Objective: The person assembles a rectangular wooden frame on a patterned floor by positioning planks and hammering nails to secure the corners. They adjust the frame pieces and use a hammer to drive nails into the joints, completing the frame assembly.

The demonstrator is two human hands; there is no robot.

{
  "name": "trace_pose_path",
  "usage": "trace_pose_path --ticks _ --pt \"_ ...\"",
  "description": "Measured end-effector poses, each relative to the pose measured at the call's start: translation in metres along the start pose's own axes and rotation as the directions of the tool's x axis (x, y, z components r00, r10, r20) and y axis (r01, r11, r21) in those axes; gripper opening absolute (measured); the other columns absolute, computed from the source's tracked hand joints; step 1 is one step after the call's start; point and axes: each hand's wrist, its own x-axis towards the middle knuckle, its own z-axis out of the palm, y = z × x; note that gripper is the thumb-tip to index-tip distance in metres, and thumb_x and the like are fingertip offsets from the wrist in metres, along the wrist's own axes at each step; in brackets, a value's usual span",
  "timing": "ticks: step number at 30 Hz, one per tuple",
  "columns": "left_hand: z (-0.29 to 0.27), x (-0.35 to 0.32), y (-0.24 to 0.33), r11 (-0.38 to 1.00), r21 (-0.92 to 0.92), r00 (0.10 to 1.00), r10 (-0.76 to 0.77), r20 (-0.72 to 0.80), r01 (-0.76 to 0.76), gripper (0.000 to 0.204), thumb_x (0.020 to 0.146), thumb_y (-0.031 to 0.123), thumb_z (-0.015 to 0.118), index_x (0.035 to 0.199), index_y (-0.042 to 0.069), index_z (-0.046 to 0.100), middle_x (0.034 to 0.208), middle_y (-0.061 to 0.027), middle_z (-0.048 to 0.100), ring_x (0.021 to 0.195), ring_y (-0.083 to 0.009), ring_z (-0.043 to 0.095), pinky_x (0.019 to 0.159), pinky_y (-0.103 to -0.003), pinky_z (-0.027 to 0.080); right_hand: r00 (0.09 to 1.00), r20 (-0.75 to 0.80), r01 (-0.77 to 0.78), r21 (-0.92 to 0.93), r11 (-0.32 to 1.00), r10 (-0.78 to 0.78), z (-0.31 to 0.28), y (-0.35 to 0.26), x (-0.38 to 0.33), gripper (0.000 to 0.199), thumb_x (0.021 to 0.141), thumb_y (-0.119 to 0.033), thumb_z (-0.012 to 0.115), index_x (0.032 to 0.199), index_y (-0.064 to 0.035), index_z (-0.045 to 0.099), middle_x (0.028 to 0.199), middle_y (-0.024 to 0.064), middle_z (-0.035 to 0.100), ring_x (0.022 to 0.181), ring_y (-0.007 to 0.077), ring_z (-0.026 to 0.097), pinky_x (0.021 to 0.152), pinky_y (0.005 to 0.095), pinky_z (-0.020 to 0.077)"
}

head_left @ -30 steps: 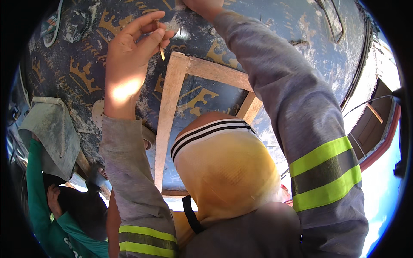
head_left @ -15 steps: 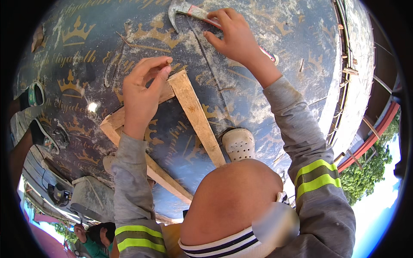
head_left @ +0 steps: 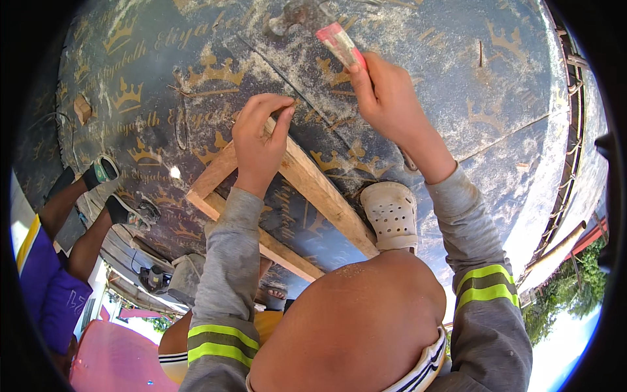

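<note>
My right hand (head_left: 400, 101) is wrapped round the handle of a claw hammer (head_left: 341, 44), whose grip is red and pale. The hammer is lifted, and its metal head, smeared by motion, is up and to the left of the hand. My left hand (head_left: 260, 147) pinches thumb and forefinger together at the far corner of a wooden frame (head_left: 326, 199) made of pale timber strips. Whatever small thing is between those fingertips cannot be made out. Part of the frame's corner is hidden behind the left hand, and its near ends pass behind my bare knee (head_left: 346, 320).
Under the frame lies a dark, dusty panel (head_left: 450, 72) with gold crown prints. A white clog (head_left: 392, 212) is on my foot beside the frame. Another person's leg (head_left: 88, 251) and shoes are at left. A grey bucket (head_left: 187, 277) and small wood block (head_left: 83, 109) lie further off.
My right hand has closed round the hammer handle and lifted the hammer off the panel. My left hand's pinching fingers have come to the frame's corner. The view has shifted.
</note>
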Motion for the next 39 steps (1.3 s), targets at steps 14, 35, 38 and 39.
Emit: trace_pose_path --ticks 14,35,38,39 --pt "-0.002 -0.002 -0.009 0.951 0.292 0.995 0.094 0.036 -0.100 0.012 0.087 0.007 0.074 0.099 0.006 0.073 0.100 -0.0052 0.073 0.095 -0.0232 0.067 0.091 -0.037 0.047 0.888 0.185 -0.450 0.154 0.880 0.421 -0.018 -0.014 -0.097 0.027 0.102 -0.021 0.057 0.088 0.0017 0.057 0.064 0.0201 0.054 0.054 0.0367 0.055 0.052 0.0435 0.0406" --pt "0.000 -0.001 -0.018 0.918 0.361 0.986 0.145 0.077 -0.163 0.013 0.086 0.003 0.076 0.099 0.004 0.075 0.092 -0.0064 0.071 0.086 -0.0196 0.068 0.078 -0.032 0.052 0.706 0.379 -0.651 0.680 0.338 0.598 -0.057 -0.015 -0.086 0.032 0.111 -0.029 0.041 0.117 0.0002 0.053 0.075 -0.0010 0.048 0.052 0.0051 0.045 0.047 0.0218 0.0376" --pt "0.000 -0.001 -0.017 0.923 0.359 0.990 0.125 0.058 -0.138 0.013 0.086 0.004 0.076 0.098 0.004 0.076 0.093 -0.0067 0.071 0.085 -0.0194 0.068 0.076 -0.031 0.052 0.693 0.346 -0.649 0.681 0.339 0.632 -0.053 -0.020 -0.080 0.034 0.111 -0.031 0.038 0.121 -0.0002 0.050 0.078 -0.0014 0.044 0.052 0.0035 0.040 0.047 0.0191 0.0355" --pt "0.001 -0.001 -0.018 0.923 0.360 0.990 0.125 0.060 -0.138 0.013 0.086 0.004 0.076 0.098 0.004 0.076 0.093 -0.0068 0.071 0.084 -0.0195 0.068 0.076 -0.031 0.052 0.679 0.344 -0.655 0.681 0.326 0.648 -0.051 -0.021 -0.080 0.034 0.111 -0.030 0.038 0.121 -0.0004 0.050 0.078 -0.0015 0.044 0.052 0.0034 0.039 0.047 0.0192 0.0354"
